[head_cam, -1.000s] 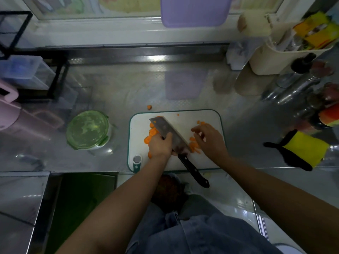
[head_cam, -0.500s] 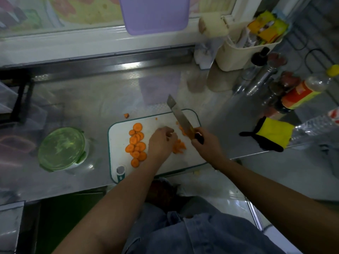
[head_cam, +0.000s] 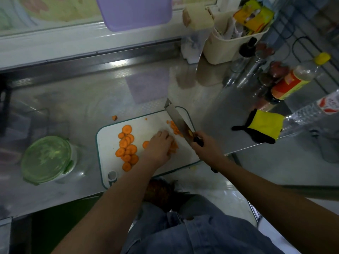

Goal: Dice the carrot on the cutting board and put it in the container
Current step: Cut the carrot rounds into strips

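Observation:
A white cutting board (head_cam: 156, 123) with a green rim lies on the steel counter. A heap of round carrot slices (head_cam: 126, 145) sits on its left half. My left hand (head_cam: 159, 145) is knuckles up at the board's middle, fingers curled over a small bunch of carrot pieces (head_cam: 173, 148). My right hand (head_cam: 205, 143) grips the black handle of a cleaver (head_cam: 178, 120), whose blade slants up and away over cut carrot bits at the board's right. The container (head_cam: 46, 158), with its green lid on, stands left of the board.
One stray carrot bit (head_cam: 114, 117) lies on the counter behind the board. A yellow and black mitt (head_cam: 262, 125), bottles (head_cam: 291, 83) and a beige caddy (head_cam: 229, 46) crowd the right side. The counter's front edge runs just below the board.
The cleaver has passed from my left hand to my right. My left hand now lies on the carrot pieces and the pile of slices is uncovered. The view swung right.

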